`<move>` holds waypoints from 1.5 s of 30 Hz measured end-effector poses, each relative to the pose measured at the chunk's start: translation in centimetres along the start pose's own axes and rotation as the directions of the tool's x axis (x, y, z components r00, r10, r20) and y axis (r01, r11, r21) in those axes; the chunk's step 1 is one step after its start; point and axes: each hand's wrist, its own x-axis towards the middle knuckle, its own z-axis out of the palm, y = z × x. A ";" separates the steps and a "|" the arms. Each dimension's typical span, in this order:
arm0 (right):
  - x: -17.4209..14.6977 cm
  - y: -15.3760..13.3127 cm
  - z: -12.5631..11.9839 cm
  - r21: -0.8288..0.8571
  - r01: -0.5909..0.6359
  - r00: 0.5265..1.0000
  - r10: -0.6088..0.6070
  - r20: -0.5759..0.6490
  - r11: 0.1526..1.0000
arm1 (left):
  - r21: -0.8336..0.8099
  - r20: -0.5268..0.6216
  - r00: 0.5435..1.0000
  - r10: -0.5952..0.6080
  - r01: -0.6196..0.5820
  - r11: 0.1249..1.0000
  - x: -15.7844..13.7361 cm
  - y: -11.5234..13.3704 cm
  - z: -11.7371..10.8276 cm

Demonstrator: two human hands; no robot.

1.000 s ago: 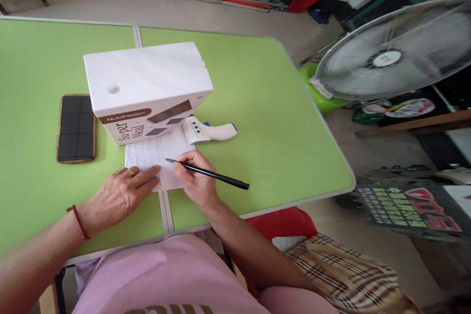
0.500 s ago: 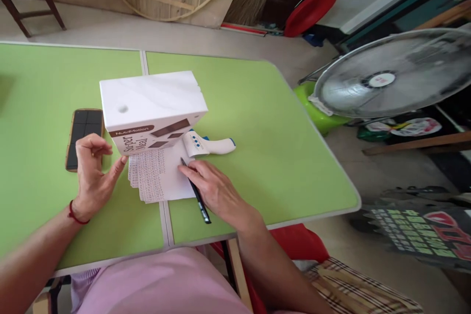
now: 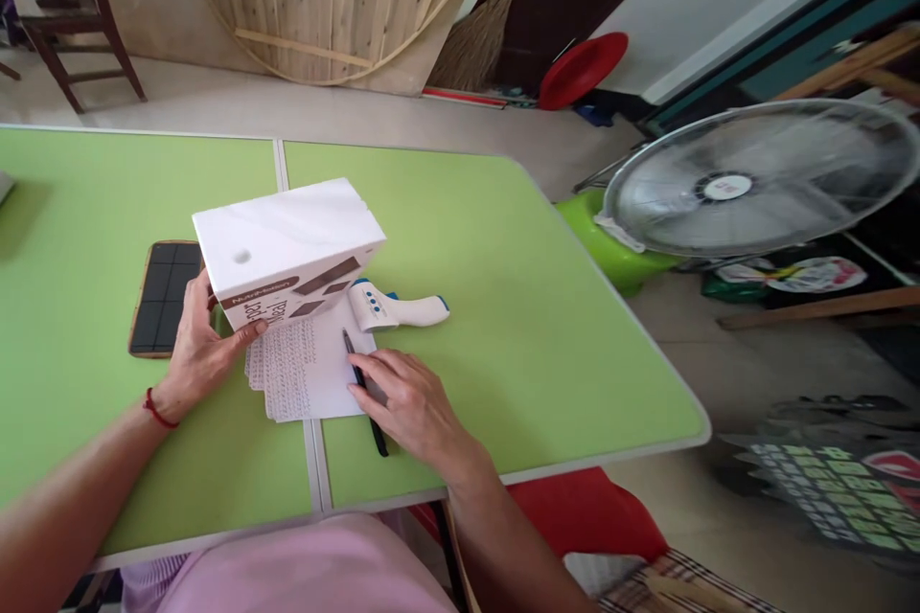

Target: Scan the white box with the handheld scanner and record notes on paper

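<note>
A white box [image 3: 294, 230] printed "NutriMotion" stands at the back of several handwritten sheets of paper [image 3: 287, 378]. My left hand [image 3: 205, 335] is closed on the box's near left corner, thumb on the printed front and fingers at the left side. Over the right part of the sheets, my right hand [image 3: 406, 402] has its thumb and index finger on a black pen [image 3: 375, 431], whose tip points away from me. A white and blue handheld infrared thermometer [image 3: 395, 308] lies just right of the box, partly over the paper.
A phone [image 3: 162, 302] lies left of the box on the green table [image 3: 503, 326]. Beyond the table's right edge stands a large fan [image 3: 725, 187]. A red stool [image 3: 589, 508] is below the near edge; a wooden chair [image 3: 79, 19] stands at the far left.
My left hand has moved in from beside the box and taken hold of its corner. My right hand stays at the pen, its fingers slightly shifted. The view has tilted up slightly.
</note>
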 end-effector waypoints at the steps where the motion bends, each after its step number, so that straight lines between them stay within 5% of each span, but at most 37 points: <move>1: 0.0 0.0 0.1 0.010 -0.007 1.000 0.007 -0.007 1.000 | 0.027 0.003 1.000 -0.012 0.011 1.000 -0.2 0.2 -0.1; 11: 0.2 1.4 -0.9 0.105 -0.068 0.997 0.072 -0.036 0.992 | -0.112 0.182 0.972 -0.149 0.171 0.979 -2.5 1.2 -1.0; 15: 1.6 4.2 -2.2 -0.065 -0.155 0.985 0.150 -0.085 0.986 | -0.036 0.218 0.960 -0.174 0.186 0.982 -2.6 1.5 -0.8; 20: 3.3 7.2 -1.3 -0.230 -0.144 0.981 0.170 0.098 0.962 | -0.033 0.259 0.954 -0.151 0.165 0.986 -2.5 1.5 -1.0; 26: 3.5 7.0 -1.3 -0.044 -0.305 0.930 0.307 0.200 0.951 | -0.019 0.323 0.936 -0.138 0.152 0.988 -2.4 1.8 -1.2; 30: 3.2 5.1 -2.8 0.256 -0.596 0.796 0.602 0.063 0.761 | -0.009 0.327 0.935 -0.138 0.149 0.989 -2.3 2.0 -1.3; 33: 2.5 2.2 -3.8 0.611 -0.576 0.712 0.701 0.047 0.544 | 0.009 0.333 0.932 -0.144 0.150 0.989 -2.4 2.0 -1.4; 38: 0.6 -4.7 -3.8 0.889 -0.442 0.856 0.350 0.380 0.117 | -0.021 0.338 0.929 -0.149 0.166 0.986 -2.4 1.7 -1.4; 40: 0.1 -7.0 -3.4 0.871 -0.491 0.846 0.239 0.477 -0.003 | -0.032 0.342 0.927 -0.158 0.179 0.983 -2.4 1.5 -1.4; 45: -0.5 -9.3 -2.5 0.830 -0.542 0.791 0.252 0.557 -0.131 | 0.033 0.316 0.931 -0.181 0.180 0.983 -2.3 1.8 -1.4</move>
